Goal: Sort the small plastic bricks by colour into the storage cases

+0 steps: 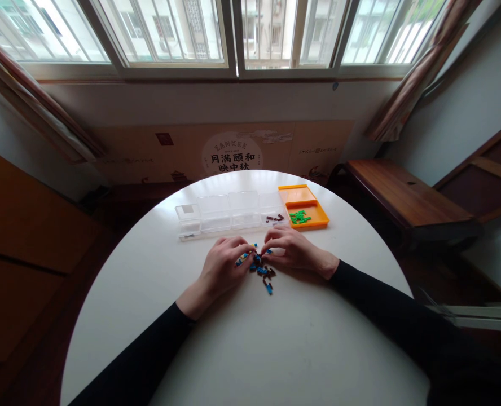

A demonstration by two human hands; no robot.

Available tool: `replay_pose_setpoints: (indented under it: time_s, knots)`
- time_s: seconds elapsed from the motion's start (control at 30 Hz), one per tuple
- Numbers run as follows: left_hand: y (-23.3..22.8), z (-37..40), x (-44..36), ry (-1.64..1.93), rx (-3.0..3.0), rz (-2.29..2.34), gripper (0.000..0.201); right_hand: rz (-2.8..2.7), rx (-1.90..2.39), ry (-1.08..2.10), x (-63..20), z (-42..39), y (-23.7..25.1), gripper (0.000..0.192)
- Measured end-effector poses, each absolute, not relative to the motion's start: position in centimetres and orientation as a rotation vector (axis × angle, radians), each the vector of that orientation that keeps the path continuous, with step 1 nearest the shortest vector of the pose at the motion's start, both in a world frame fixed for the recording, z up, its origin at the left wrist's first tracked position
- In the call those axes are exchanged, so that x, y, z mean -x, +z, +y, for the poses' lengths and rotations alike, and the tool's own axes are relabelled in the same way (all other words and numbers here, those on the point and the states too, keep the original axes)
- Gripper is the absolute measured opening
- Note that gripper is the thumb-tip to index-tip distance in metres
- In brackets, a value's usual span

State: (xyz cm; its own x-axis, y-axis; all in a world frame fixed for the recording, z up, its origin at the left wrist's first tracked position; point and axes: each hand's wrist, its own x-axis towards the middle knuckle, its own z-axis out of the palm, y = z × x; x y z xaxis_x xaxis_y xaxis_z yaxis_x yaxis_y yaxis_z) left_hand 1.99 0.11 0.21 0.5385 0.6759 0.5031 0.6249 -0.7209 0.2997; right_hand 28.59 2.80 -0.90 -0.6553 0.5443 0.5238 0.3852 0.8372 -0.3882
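A small pile of tiny building bricks (262, 271), blue, brown and some yellow, lies on the white table in front of me. At its left side my left hand (227, 264) has thumb and fingers bent together over the bricks. My right hand (295, 251) reaches in from the other side, its fingertips pinched close to the left ones. Whatever sits between the fingertips of either hand is too small and too covered to make out. Just behind the right hand, a few brown bricks (275, 218) lie in an end compartment of the clear plastic box (216, 225).
Right of the clear box stands an open orange box (323, 219) holding several green bricks (299, 217). The round white table (149, 293) faces a window with curtains. A wooden bench (407, 192) stands to the right, and a printed cardboard panel (149, 155) leans below the window.
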Motion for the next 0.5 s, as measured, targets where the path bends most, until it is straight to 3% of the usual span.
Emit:
replay_pose_setpoints:
  time_s: [0.5]
  knots:
    - [-0.53, 0.47, -1.84, 1.094, -2.774, 1.03, 0.009, -2.228, 0.597, 0.394, -28.24, 2.6, -0.65, 0.008]
